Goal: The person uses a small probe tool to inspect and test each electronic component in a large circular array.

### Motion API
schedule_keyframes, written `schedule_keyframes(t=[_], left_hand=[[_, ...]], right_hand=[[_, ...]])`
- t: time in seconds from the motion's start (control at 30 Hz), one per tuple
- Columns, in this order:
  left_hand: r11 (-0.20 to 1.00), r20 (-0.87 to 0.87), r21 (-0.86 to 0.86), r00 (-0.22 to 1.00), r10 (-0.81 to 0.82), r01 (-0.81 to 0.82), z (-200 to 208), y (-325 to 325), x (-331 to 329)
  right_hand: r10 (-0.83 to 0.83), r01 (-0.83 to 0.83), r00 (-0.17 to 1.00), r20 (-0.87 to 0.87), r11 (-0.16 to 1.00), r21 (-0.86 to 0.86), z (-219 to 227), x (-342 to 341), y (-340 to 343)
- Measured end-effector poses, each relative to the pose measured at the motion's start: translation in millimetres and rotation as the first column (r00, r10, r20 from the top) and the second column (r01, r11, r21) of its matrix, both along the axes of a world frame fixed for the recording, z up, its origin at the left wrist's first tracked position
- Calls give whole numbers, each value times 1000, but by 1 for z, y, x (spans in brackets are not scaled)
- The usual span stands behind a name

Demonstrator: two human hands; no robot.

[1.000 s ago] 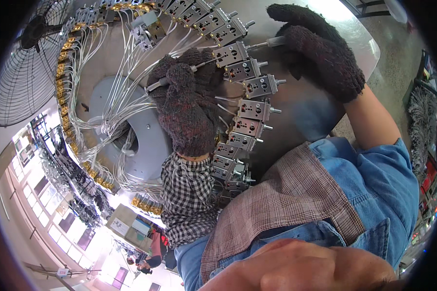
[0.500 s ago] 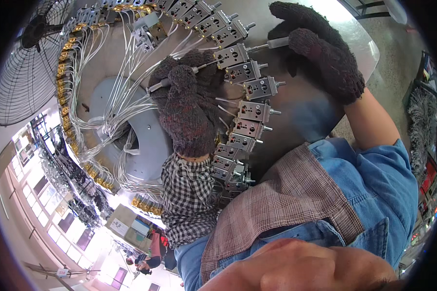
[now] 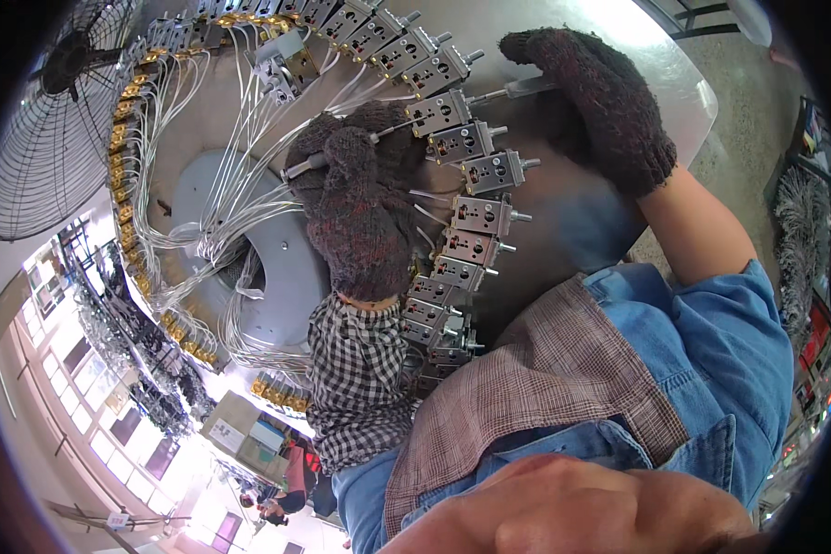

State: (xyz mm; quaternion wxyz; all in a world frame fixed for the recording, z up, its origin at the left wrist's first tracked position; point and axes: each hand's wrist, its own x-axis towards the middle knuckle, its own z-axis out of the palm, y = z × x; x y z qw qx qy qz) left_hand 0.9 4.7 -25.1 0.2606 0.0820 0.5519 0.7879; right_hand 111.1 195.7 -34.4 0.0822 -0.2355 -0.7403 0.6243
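- The person's left hand [image 3: 358, 217], in a dark knitted glove, grips a slim tool [image 3: 307, 167], its shaft slanting past the fingers toward a metal block [image 3: 439, 114].
- Across that block from those fingers, the gloved right hand [image 3: 609, 111] holds a second tool [image 3: 529, 87], its shaft pointing back at the block.
- Left of the left fingers, white wires [image 3: 214, 242] spread over a grey plate [image 3: 295, 282].
- Below the right fingers, more blocks [image 3: 482, 214] curve downward.

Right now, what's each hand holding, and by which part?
The left hand holds a slim tool by its handle; the right hand, a second tool, likewise.
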Motion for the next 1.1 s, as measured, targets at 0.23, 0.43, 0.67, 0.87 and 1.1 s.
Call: schedule_keyframes(t=[0.23, 0.43, 0.67, 0.87, 1.1], left_hand=[[985, 174, 134, 981, 81, -105, 7, 2, 2], [980, 169, 187, 985, 33, -65, 5, 1, 1], [979, 182, 179, 981, 67, -100, 8, 3, 3], [999, 31, 34, 999, -9, 8, -1, 1, -2], [999, 43, 33, 999, -13, 12, 1, -1, -1]], right_hand=[[-117, 128, 992, 52, 880, -457, 14, 2, -4], [-291, 235, 954, -69, 872, -430, 19, -7, -18], [-9, 5, 999, -38, 995, -98, 11, 3, -2], [-205, 204, 979, 2, 972, -118, 11, -6, -10], [-109, 113, 993, 34, 981, -157, 6, -2, -1]])
